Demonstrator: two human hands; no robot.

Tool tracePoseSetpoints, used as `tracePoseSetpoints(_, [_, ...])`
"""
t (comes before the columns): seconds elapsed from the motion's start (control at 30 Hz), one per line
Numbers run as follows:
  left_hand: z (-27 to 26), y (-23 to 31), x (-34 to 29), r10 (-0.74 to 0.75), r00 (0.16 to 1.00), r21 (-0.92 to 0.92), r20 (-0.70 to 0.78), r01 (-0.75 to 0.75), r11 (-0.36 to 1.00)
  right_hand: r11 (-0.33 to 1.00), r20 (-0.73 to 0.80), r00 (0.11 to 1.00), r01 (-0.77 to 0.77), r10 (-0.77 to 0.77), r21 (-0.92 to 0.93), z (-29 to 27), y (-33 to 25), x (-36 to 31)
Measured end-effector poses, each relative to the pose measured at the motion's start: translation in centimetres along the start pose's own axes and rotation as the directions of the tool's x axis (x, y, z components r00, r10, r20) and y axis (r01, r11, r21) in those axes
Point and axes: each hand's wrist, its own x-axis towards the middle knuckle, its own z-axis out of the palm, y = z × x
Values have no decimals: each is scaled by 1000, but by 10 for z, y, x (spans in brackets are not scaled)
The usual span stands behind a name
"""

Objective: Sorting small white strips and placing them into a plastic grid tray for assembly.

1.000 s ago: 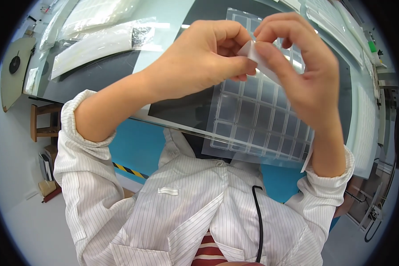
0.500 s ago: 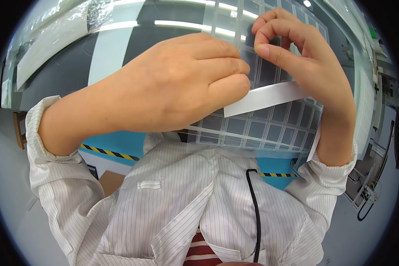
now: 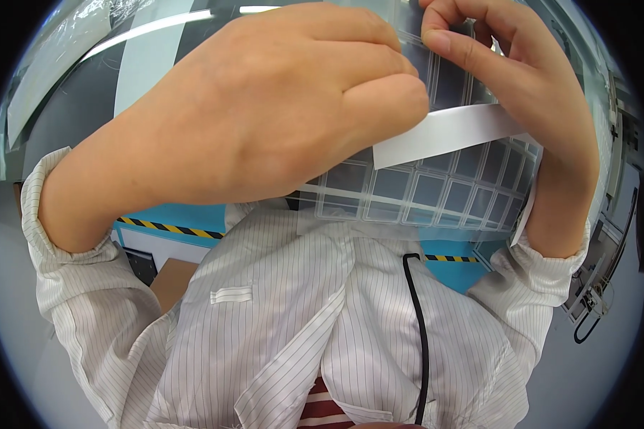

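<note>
My left hand (image 3: 286,107) is closed, its fingers curled downward over the clear compartment tray (image 3: 408,214); whatever its fingertips hold is hidden beneath them. A white strip (image 3: 447,136), looking like paper or tape, lies slantwise across the tray. One end comes out below my left fingers, and the other passes under my right wrist. My right hand (image 3: 511,61) is above the far right part of the tray with thumb and index finger pinched together. I cannot make out anything between those fingertips. The tray has rows of rectangular compartments with dark grey showing through.
A pale strip (image 3: 147,57) lies on the dark tabletop (image 3: 71,107) to the left. Clear plastic wrapping (image 3: 57,53) is at the far left. Below are blue flooring with black-and-yellow tape (image 3: 172,229) and a brown box (image 3: 173,282). Equipment with cables (image 3: 594,293) stands at the right.
Both hands appear higher and larger in view, and the tray and white strip have shifted up and right with them. Both hands keep their closed shapes.
</note>
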Motion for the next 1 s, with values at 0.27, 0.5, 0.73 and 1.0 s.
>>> tracePoseSetpoints(0.27, [-6,1,13,-10,1000,38,7,9,999,996,-39,996,85,-86,-24,-3,4,-1])
tracePoseSetpoints(0.5, [-11,2,19,-23,1000,95,16,21,995,992,-79,988,128,-129,-15,-1,2,-1])
tracePoseSetpoints(0.73, [-12,4,26,81,992,314,99,-108,943,973,-111,967,227,-232,-49,2,6,-7])
tracePoseSetpoints(1.0, [10,-3,17,111,994,280,1,-106,954,984,-109,979,177,-172,34,8,0,-17])
